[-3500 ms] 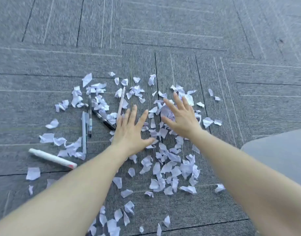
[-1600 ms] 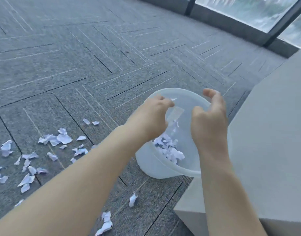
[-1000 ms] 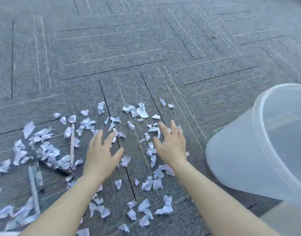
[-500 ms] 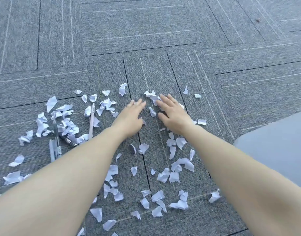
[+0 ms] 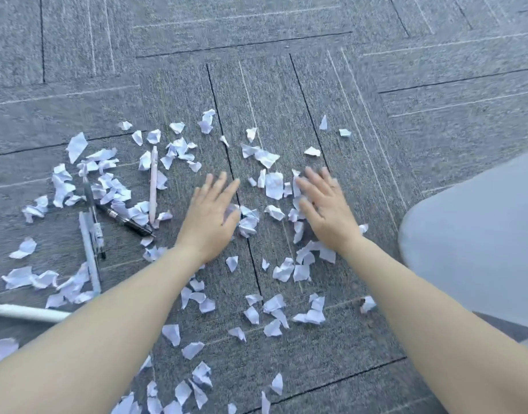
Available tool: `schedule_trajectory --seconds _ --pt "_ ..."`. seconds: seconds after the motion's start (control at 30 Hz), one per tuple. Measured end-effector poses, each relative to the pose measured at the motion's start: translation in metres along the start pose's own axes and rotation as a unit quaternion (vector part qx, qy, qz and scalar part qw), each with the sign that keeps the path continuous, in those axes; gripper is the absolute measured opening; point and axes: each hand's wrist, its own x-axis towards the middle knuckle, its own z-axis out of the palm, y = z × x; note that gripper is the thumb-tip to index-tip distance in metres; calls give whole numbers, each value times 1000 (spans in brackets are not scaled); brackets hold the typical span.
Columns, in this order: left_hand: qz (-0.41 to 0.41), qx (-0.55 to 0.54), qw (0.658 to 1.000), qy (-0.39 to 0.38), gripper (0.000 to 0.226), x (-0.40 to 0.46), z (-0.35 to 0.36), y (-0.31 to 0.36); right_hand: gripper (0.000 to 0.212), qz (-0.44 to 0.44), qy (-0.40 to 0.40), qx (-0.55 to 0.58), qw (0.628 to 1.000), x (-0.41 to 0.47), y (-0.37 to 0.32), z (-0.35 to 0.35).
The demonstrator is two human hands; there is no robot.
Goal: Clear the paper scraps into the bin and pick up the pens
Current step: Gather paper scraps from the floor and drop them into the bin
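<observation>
White paper scraps (image 5: 274,185) lie scattered over the grey carpet, thickest at the left and between my hands. My left hand (image 5: 210,215) rests flat on the carpet, fingers spread, its thumb side against a small heap of scraps (image 5: 248,220). My right hand (image 5: 325,209) lies flat to the right of that heap, fingers apart, touching scraps. Neither hand holds anything. Several pens lie at the left: a pale pink pen (image 5: 153,183), a black pen (image 5: 125,219), a light blue pen (image 5: 89,252), a dark clear pen (image 5: 94,222) and a white marker (image 5: 26,312). The bin is out of view.
A pale grey block or low furniture top (image 5: 477,234) fills the right edge beside my right forearm. Grey carpet tiles (image 5: 256,25) stretch away ahead. More scraps (image 5: 197,380) lie near the bottom edge between my arms.
My hands have moved apart and drawn back toward me, dragging scraps into a small heap between them. The view has tilted down a little.
</observation>
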Motion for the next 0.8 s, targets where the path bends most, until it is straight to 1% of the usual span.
schedule_trajectory --seconds 0.1,0.17,0.2,0.23,0.27,0.3,0.33,0.37,0.43,0.47,0.5,0.57,0.63,0.7,0.77,0.8 --pt "72 5 997 -39 56 -29 12 8 50 -60 -66 10 996 -39 -28 17" --pt "104 -14 993 -47 53 -61 18 8 48 -94 -101 34 990 -69 -41 23" --pt "120 -35 991 -44 50 -78 19 9 48 -107 -96 52 988 -82 -43 23" --pt "132 -57 989 -32 46 -94 20 7 48 -111 -66 64 990 -92 -42 21" --pt "134 -73 988 -6 44 -110 20 3 48 -99 -18 60 993 -99 -36 19" --pt "117 -80 989 30 43 -123 19 -2 49 -65 34 34 997 -104 -27 17" --pt "78 -79 991 69 44 -135 18 -9 51 -12 77 -5 997 -108 -16 14" --pt "25 -73 992 105 46 -145 16 -16 54 49 101 -44 993 -112 -6 11" --pt "-75 -63 984 149 54 -159 12 -28 62 145 97 -78 982 -122 11 11" --pt "-107 -61 982 145 57 -163 12 -33 64 165 86 -63 980 -126 15 15" --pt "-124 -56 983 122 61 -165 13 -35 65 164 77 -36 983 -130 15 20" --pt "-111 -41 991 66 66 -167 19 -35 65 125 65 14 990 -135 1 31" --pt "-60 -35 997 28 66 -170 25 -25 65 64 33 31 997 -136 -21 44" --pt "4 -50 999 0 64 -174 31 -11 66 -2 -17 51 999 -138 -46 56" --pt "38 -82 996 -9 64 -180 35 0 66 -62 -55 98 992 -140 -64 65" --pt "35 -92 995 7 65 -182 35 2 66 -86 -55 123 987 -140 -69 66"
